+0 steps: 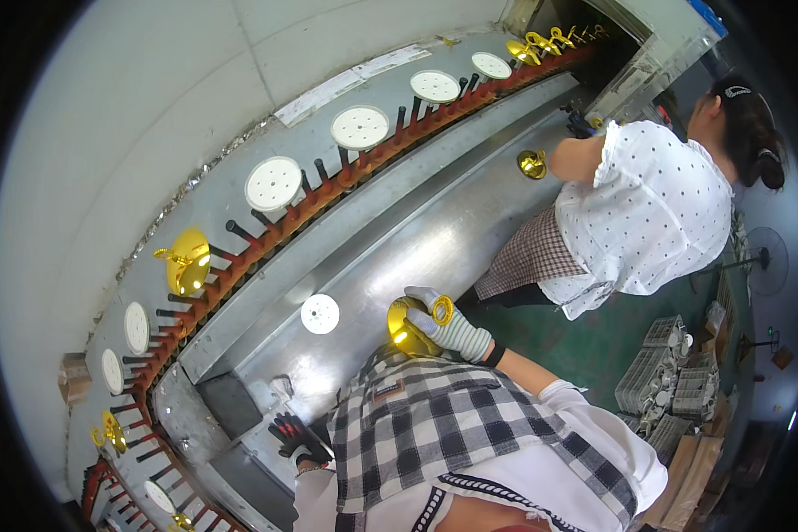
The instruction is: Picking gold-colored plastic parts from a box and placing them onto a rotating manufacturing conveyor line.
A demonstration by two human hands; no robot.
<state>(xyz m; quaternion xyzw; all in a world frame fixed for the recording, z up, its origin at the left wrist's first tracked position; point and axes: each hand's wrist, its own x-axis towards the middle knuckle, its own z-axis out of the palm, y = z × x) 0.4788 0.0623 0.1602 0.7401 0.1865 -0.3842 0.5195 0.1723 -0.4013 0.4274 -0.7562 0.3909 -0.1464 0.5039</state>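
A shiny gold dish-shaped part (402,332) with a ring-like loop is in my right hand (457,335), close to my checked apron. That hand wears a pale striped glove, and its fingers are closed around the part. My left hand (298,437), in a black glove with red patches, is low beside the bench's near end. Its fingers are spread, and I see nothing in them. On the metal bench (399,257), between my hands and the conveyor, lies a white disc (320,314) with small holes.
A curved conveyor (270,238) with dark-tipped posts runs along the back, carrying white discs (273,183) and gold parts (188,262). A co-worker (638,208) stands at the right, near another gold part (532,164). Stacked crates (656,377) stand on the floor behind.
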